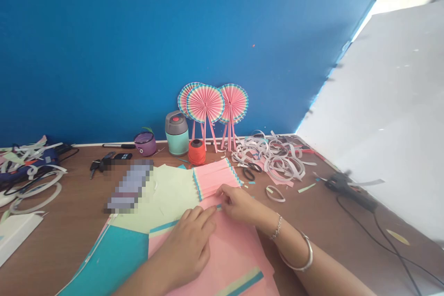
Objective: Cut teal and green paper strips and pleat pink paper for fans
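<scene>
Pink paper sheets [239, 249] with blue and cream edge strips lie on the table in front of me. My left hand [190, 238] rests on the top sheet with its fingers stretched out and lying on the paper. At the sheet's far edge, my right hand [237, 203] has its thumb and fingers pinched together on the pink paper, beside my left fingertips. Just beyond it sits a pleated pink paper piece [217, 176] with blue zigzag edges. The right fingertips are partly hidden.
Round pleated paper fans [205, 104] stand at the back beside a mint flask [177, 141] and an orange thread spool [197, 151]. Curled paper strips [282, 164], black scissors [250, 171] and a glue gun [352, 192] lie right. Green paper [173, 185] lies left.
</scene>
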